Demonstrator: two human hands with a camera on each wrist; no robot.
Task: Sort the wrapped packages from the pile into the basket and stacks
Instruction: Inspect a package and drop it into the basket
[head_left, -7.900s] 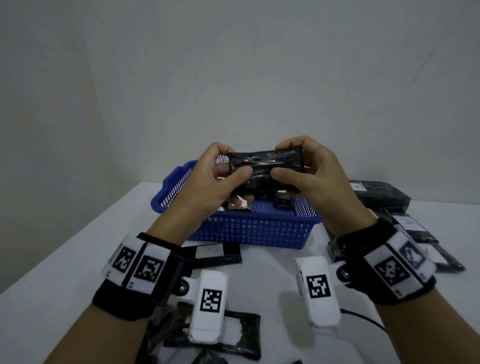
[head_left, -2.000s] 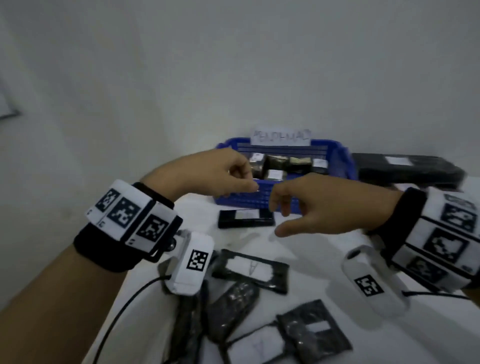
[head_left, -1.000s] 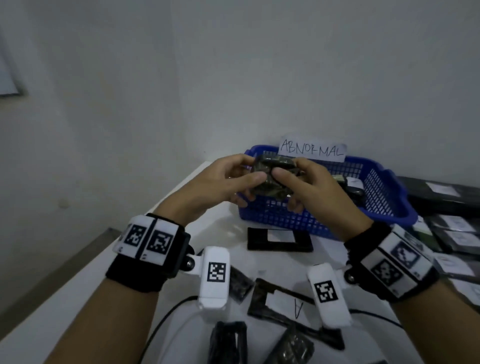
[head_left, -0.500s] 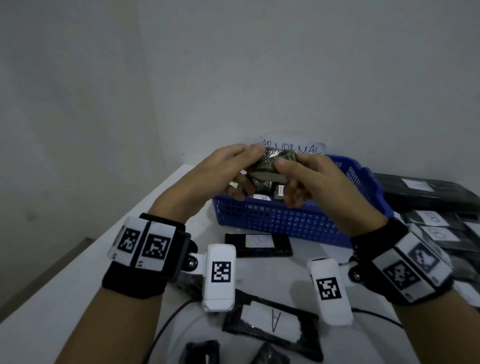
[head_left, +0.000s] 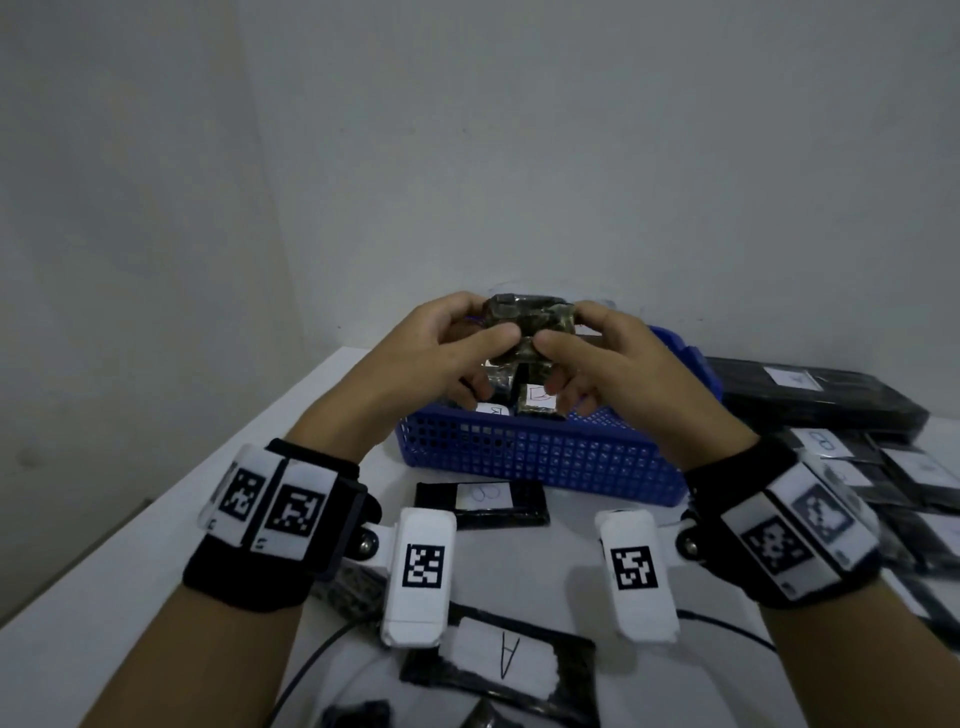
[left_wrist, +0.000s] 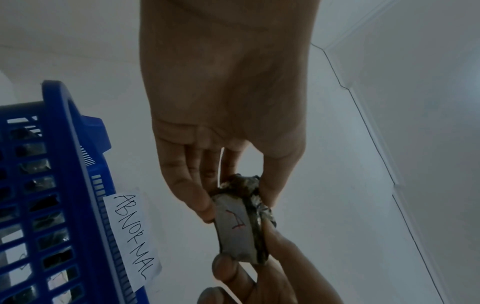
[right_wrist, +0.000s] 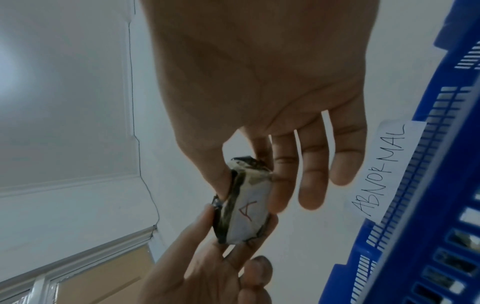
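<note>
Package (head_left: 530, 327), pinched at both ends by left hand (head_left: 436, 358) and right hand (head_left: 613, 369) above the basket (head_left: 545, 457) at twelve o'clock, wants steady turning to read its label before dropping.

Basket (head_left: 540, 457) blue, white tag (right_wrist: 384, 170); held package (head_left: 530, 325) mottled dark olive, white label (right_wrist: 246, 216) with red A; wristbands (head_left: 270, 525) black-white.

Two hands (head_left: 441, 353) (head_left: 618, 364) are gripping one wrapped package (head_left: 530, 319) above one blue basket (head_left: 545, 457), with two labelled packets (head_left: 480, 503) (head_left: 498, 660) lying before it.
</note>
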